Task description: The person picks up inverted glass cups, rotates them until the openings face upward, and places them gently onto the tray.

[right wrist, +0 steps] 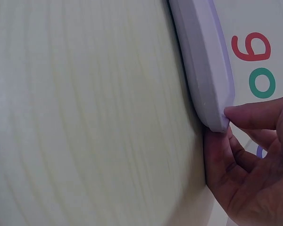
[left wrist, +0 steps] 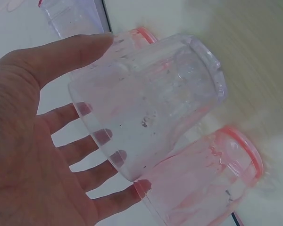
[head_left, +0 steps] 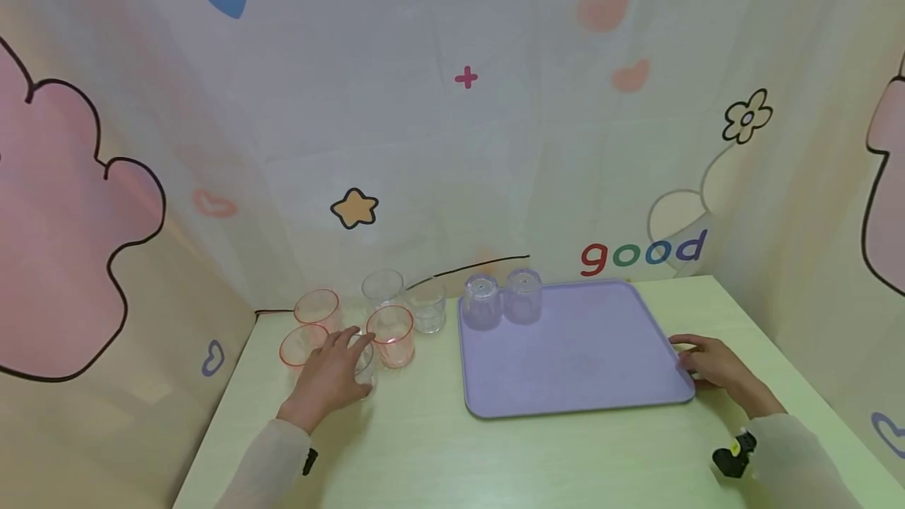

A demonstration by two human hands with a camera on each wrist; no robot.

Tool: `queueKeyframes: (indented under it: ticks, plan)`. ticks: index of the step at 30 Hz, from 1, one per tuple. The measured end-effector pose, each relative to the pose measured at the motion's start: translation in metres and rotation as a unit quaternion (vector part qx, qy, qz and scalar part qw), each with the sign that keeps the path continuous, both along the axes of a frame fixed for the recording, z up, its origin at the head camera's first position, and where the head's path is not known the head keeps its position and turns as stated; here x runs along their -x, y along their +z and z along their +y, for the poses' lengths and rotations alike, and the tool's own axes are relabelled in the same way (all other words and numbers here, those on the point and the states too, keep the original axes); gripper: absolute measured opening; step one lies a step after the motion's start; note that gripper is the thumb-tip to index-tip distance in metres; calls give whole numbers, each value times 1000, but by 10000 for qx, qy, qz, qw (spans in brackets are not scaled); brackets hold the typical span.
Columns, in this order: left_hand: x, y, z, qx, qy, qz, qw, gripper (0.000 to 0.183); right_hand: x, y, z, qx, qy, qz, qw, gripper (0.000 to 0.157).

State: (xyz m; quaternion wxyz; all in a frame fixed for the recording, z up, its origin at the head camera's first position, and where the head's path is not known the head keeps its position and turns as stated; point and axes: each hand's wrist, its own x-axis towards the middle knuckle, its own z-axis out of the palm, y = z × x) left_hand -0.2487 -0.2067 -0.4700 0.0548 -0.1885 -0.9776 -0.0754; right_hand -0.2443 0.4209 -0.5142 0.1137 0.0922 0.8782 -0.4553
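My left hand [head_left: 331,374] is at a clear cup [left wrist: 146,103] on the left of the table, its fingers spread. In the left wrist view the thumb lies along one side of this cup, and the fingertips show through its wall near the rim. A cup with a red rim [head_left: 390,328] stands just beside it. Over on the right, my right hand [head_left: 717,368] pinches the corner edge of a purple tray [head_left: 573,368], thumb on the rim and fingers underneath, as the right wrist view [right wrist: 212,70] shows.
Two clear cups, one [head_left: 482,303] beside the other [head_left: 523,297], stand upside down at the tray's back left. Two more red-rimmed cups [head_left: 316,306] [head_left: 302,344] and two clear cups [head_left: 382,287] [head_left: 427,306] surround the left hand's cup. A printed curtain [head_left: 424,140] hangs behind the table.
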Motion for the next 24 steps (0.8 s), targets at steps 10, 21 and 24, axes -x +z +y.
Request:
queueKeyframes:
  ticks: [10,21,24]
  plan:
    - [1,-1,-3,109,-142,28,9998,83,1,-1,0,-18,-34,-21,10000,52]
    - [4,-4,-5,199,-184,213,9994,85,1,-4,2,28,-27,-28,10000,53]
    - [4,-4,-6,172,-177,213,9995,85,1,-4,2,9,-17,-27,10000,53]
